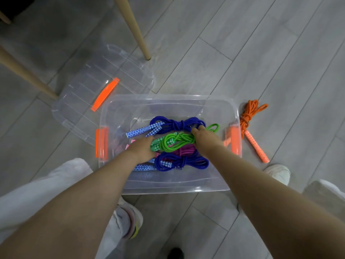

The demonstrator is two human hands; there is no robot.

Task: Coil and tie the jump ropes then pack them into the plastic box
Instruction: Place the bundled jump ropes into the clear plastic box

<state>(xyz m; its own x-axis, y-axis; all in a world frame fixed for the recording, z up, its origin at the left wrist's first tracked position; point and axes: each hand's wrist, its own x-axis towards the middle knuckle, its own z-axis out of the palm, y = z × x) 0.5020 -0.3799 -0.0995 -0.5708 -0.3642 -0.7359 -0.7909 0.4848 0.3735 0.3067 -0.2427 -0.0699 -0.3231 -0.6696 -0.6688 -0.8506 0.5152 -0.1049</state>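
The clear plastic box (169, 189) sits on the gray floor (261, 53), its long side running left to right. Inside lies a green rope (175, 142) in the middle, lying left to right with its handles pointing left. The left hand (141, 149) holds the handle end. The right hand (202, 135) grips the loop end. The hands are apart. A blue rope (177, 124) lies at the far side of the box, handles pointing left. Another blue rope (183, 162) lies at the near side. A pink rope (184, 151) peeks out under the green one. An orange rope (250, 118) lies on the floor just right of the box, handle pointing toward the person. The lid (97, 86) lies left of the box, farther away.
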